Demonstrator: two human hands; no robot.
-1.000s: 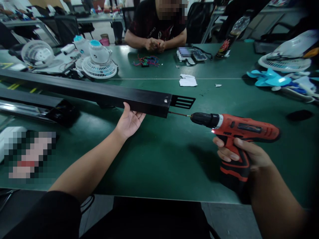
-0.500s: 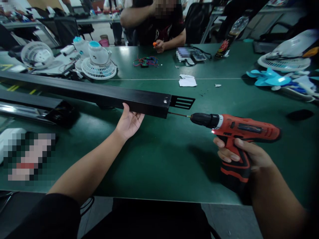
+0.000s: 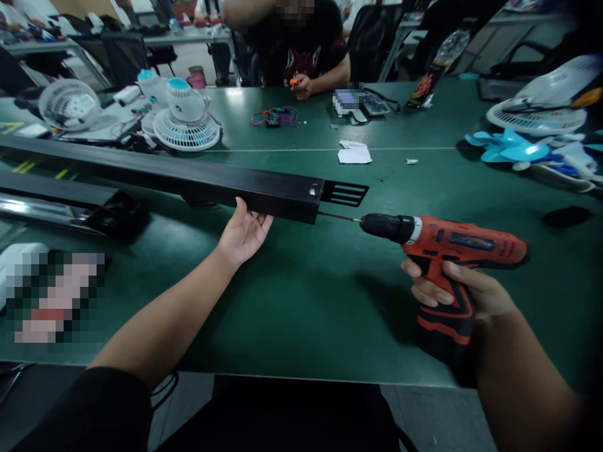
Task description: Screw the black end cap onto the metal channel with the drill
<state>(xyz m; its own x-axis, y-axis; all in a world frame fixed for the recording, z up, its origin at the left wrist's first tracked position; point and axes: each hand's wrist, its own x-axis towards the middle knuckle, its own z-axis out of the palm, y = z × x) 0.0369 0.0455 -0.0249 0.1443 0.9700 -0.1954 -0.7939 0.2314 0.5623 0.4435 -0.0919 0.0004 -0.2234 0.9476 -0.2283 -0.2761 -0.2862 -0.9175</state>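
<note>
A long black rectangular beam (image 3: pixel 198 177) runs in from the left, its near end tilted toward me. My left hand (image 3: pixel 245 233) grips it from below near that end, thumb on the front side and fingers underneath. A slotted black bracket (image 3: pixel 346 194) sticks out of the beam's end. My right hand (image 3: pixel 438 289) is wrapped round the handle of a red and black cordless drill (image 3: pixel 471 240). The drill's long thin bit (image 3: pixel 338 216) reaches the lower part of the beam's end face; its tip is hidden there.
On the green table (image 3: pixel 301 314), a second black beam (image 3: pixel 61 194) lies at left. White fan parts (image 3: pixel 187 129), a circuit board with wires (image 3: pixel 276 117), paper (image 3: pixel 355 153), a bottle (image 3: pixel 436 69) and blue fan blades (image 3: pixel 511 147) lie farther back. Opposite sits a person (image 3: pixel 311 47).
My hands, the beam and the drill stay almost in place, the drill shifting only very slightly. Across the table, the person's raised arm has moved up.
</note>
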